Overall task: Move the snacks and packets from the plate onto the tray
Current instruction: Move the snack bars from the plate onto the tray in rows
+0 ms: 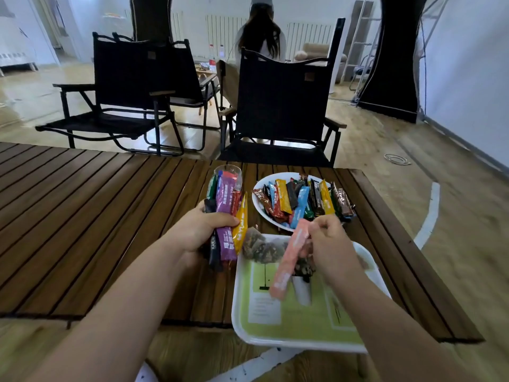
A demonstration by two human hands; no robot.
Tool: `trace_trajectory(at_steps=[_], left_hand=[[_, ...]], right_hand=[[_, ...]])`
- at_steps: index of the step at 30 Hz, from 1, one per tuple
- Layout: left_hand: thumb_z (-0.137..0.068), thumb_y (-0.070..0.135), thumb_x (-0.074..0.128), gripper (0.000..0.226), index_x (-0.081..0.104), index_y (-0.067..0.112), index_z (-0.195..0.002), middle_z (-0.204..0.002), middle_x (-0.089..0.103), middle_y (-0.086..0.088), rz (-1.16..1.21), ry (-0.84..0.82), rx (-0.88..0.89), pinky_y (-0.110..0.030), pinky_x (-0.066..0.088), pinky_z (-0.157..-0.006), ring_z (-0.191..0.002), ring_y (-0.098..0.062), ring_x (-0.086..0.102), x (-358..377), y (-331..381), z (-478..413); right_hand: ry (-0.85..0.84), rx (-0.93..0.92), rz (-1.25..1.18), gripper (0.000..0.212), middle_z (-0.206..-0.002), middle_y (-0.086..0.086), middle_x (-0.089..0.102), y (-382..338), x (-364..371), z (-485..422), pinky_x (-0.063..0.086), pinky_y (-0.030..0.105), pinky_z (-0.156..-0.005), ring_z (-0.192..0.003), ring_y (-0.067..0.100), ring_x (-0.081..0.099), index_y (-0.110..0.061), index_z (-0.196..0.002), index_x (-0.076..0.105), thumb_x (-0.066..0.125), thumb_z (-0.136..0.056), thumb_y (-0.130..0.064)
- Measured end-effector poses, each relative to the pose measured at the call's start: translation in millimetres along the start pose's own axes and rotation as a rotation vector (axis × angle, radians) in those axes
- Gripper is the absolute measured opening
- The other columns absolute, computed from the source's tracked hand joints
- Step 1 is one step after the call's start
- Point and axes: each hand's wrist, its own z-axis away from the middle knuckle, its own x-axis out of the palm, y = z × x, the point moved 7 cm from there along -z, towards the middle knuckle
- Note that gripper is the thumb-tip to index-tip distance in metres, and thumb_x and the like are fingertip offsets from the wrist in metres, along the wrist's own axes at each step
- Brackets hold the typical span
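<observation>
A white plate (pixel 258 208) at the table's far right holds several coloured stick packets (pixel 300 201). In front of it lies a white tray (pixel 275 336) with a green inner surface, carrying clear bags of brown snacks (pixel 264 248). My left hand (pixel 201 230) grips a bundle of packets (pixel 227 216), purple, yellow and dark ones, just left of the tray. My right hand (pixel 327 244) pinches a pink stick packet (pixel 289 264) by its upper end; the packet hangs slanted over the tray.
A clear glass (pixel 230 175) stands behind the bundle, left of the plate. The slatted wooden table (pixel 82 230) stretches to the left. Black folding chairs (pixel 281 106) stand beyond the table, and a person sits further back.
</observation>
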Motion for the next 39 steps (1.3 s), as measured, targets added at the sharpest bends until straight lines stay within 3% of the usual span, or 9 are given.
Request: trace_trajectory(at_steps=[8,13,19,23,26,28,32,35,39], left_hand=[[-0.080,0.017,0.081,0.059,0.049,0.024,-0.129,-0.112,0.070,-0.008,0.013,0.042,-0.025,-0.039,0.057,-0.069,-0.096,-0.028,0.071,-15.9,-1.0,-1.9],[-0.081,0.019,0.081,0.068,0.047,0.023,-0.140,-0.119,0.069,-0.007,-0.043,0.010,0.001,-0.047,0.057,-0.084,-0.104,-0.029,0.069,-13.9,4.5,-0.4],[-0.081,0.018,0.081,0.071,0.046,0.020,-0.143,-0.119,0.069,-0.009,-0.047,0.006,0.017,-0.047,0.056,-0.089,-0.105,-0.029,0.069,-7.9,7.3,-0.6],[-0.084,0.017,0.078,0.067,0.046,0.020,-0.142,-0.118,0.069,-0.009,-0.032,-0.001,0.011,-0.046,0.057,-0.087,-0.104,-0.029,0.069,-3.3,2.1,11.1],[-0.083,0.012,0.077,0.057,0.053,0.020,-0.134,-0.103,0.078,-0.006,0.006,-0.041,-0.018,-0.034,0.061,-0.066,-0.088,-0.025,0.077,2.7,-6.7,29.0],[-0.082,0.009,0.077,0.053,0.056,0.020,-0.130,-0.098,0.080,-0.005,0.005,-0.101,-0.024,-0.029,0.061,-0.060,-0.085,-0.021,0.078,12.1,-5.5,37.8],[-0.081,0.006,0.079,0.053,0.056,0.024,-0.125,-0.098,0.079,-0.005,-0.070,-0.165,0.037,-0.029,0.061,-0.063,-0.085,-0.022,0.078,29.5,11.0,39.2],[-0.080,0.002,0.080,0.056,0.054,0.030,-0.121,-0.093,0.079,0.000,-0.113,-0.188,0.079,-0.027,0.060,-0.061,-0.082,-0.021,0.078,38.3,12.4,40.2],[-0.081,-0.001,0.078,0.059,0.052,0.030,-0.124,-0.096,0.080,-0.002,-0.086,-0.188,0.058,-0.027,0.061,-0.061,-0.084,-0.022,0.078,40.6,-5.6,37.3]], right_hand=[[-0.398,0.194,0.282,0.005,-0.094,0.011,0.071,33.4,80.7,18.3,0.047,0.024,-0.046,-0.066,0.020,0.069,-0.016,-0.093,0.058,0.056,-0.095,-0.013],[-0.571,0.214,0.647,0.025,-0.089,0.010,0.078,51.3,84.2,37.3,0.064,0.038,-0.079,-0.072,0.021,0.072,-0.005,-0.091,0.075,0.069,-0.092,-0.029],[-0.604,0.145,0.675,0.035,-0.092,0.015,0.078,51.3,96.2,52.5,0.062,0.037,-0.082,-0.068,0.018,0.063,0.001,-0.096,0.077,0.063,-0.097,-0.030],[-0.505,0.092,0.486,0.030,-0.066,-0.002,0.073,40.8,78.9,41.9,0.053,0.023,-0.057,-0.051,0.005,0.060,-0.011,-0.078,0.074,0.061,-0.099,-0.029],[-0.305,0.130,0.039,0.029,-0.061,-0.002,0.072,14.8,37.6,21.3,0.047,0.019,-0.047,-0.046,0.004,0.059,-0.011,-0.080,0.072,0.060,-0.101,-0.027],[-0.297,0.196,-0.248,0.028,-0.070,0.004,0.074,-3.7,23.2,15.9,0.042,0.023,-0.044,-0.049,0.011,0.060,-0.009,-0.090,0.073,0.063,-0.098,-0.034],[-0.346,0.129,-0.358,0.040,-0.082,0.003,0.077,-19.5,21.5,30.8,0.045,0.023,-0.050,-0.059,0.013,0.062,-0.018,-0.088,0.078,0.074,-0.080,-0.057],[-0.270,0.058,-0.335,0.052,-0.071,0.003,0.067,-13.6,13.6,37.1,0.042,0.022,-0.051,-0.058,0.012,0.055,-0.019,-0.086,0.078,0.075,-0.069,-0.068],[-0.341,0.084,-0.379,0.050,-0.071,0.001,0.068,-10.5,28.1,27.8,0.039,0.021,-0.045,-0.053,0.010,0.053,-0.016,-0.081,0.076,0.075,-0.067,-0.064]])
